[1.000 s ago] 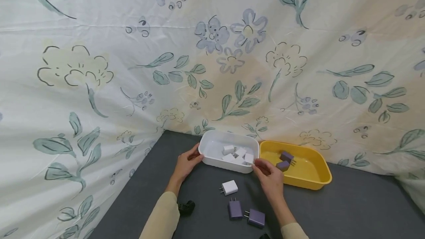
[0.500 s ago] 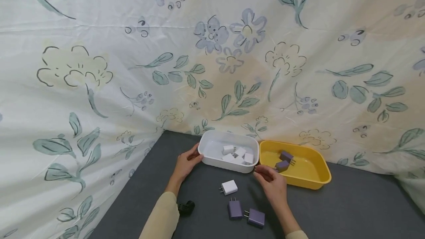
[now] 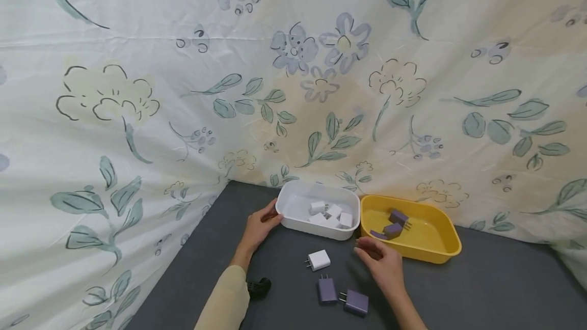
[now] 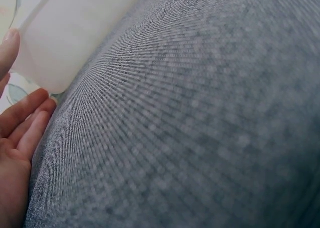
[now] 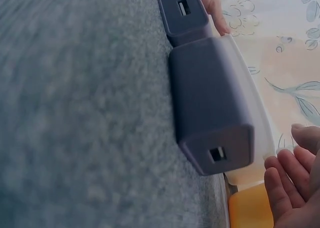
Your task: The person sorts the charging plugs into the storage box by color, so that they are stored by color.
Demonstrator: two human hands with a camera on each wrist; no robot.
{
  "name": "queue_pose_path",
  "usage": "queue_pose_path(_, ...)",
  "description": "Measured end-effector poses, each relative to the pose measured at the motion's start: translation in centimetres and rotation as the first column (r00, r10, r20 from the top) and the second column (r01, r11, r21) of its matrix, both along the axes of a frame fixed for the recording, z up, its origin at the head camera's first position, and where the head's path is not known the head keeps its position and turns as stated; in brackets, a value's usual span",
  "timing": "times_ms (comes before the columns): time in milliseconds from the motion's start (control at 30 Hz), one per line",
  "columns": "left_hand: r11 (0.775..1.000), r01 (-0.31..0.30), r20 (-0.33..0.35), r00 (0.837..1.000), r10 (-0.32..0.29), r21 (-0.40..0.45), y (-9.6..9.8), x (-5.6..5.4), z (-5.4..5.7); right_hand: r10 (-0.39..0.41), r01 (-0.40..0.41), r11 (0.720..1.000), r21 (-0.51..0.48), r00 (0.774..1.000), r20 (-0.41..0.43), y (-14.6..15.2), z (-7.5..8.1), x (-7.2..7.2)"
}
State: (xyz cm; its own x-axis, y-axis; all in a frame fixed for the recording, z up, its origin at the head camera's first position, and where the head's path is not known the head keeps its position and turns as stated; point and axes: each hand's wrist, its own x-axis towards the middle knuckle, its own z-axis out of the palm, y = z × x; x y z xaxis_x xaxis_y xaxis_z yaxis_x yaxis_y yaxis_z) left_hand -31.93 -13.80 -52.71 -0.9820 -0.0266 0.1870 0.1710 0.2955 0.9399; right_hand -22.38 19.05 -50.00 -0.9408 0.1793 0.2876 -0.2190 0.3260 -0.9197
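My left hand [image 3: 257, 228] rests at the left end of the white bin [image 3: 316, 229], thumb at the front side. Its fingers [image 4: 32, 111] look nearly straight beside the bin's lower corner in the left wrist view. Several white chargers [image 3: 346, 220] lie in that bin. My right hand [image 3: 382, 264] hovers in front of the yellow bin's near left corner, fingers loosely bent and holding nothing. Purple chargers [image 3: 393, 230] lie inside the yellow bin [image 3: 437, 243], one partly hidden by its front wall.
On the dark table [image 3: 500, 289] lie a white charger [image 3: 318, 260], an upright-pointing purple charger [image 3: 327, 291] and another purple charger [image 3: 356, 303]. A black object [image 3: 259, 288] sits beside the left forearm. Floral cloth [image 3: 321, 90] hangs behind and to the left.
My right hand has moved from the white bin's right corner toward me and to the right. A further purple charger in the yellow bin has come into view. The left hand stays put.
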Motion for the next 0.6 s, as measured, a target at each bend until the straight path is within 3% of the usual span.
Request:
queue_pose_path(100,1.0,0.0,-0.003,1.0,0.0,0.014,0.2,0.3,0.3,0.013,-0.014,0.999,0.033,0.999,0.035,0.2,0.1,0.2)
queue_pose_path(367,0.998,0.061,0.019,0.998,-0.061,-0.011,0.3,1.9,3.1,0.069,-0.085,0.991,0.106,0.986,0.152,0.5,0.5,1.2)
queue_pose_path(433,0.998,0.064,0.018,0.998,-0.064,-0.013,0.2,1.9,3.1,0.068,-0.085,0.99,0.109,0.985,0.157,0.6,0.4,1.4)
queue_pose_path(600,0.999,0.031,-0.004,1.0,-0.031,0.019,0.1,0.6,1.0,0.081,-0.098,0.988,0.116,0.986,0.149,0.8,0.1,1.9)
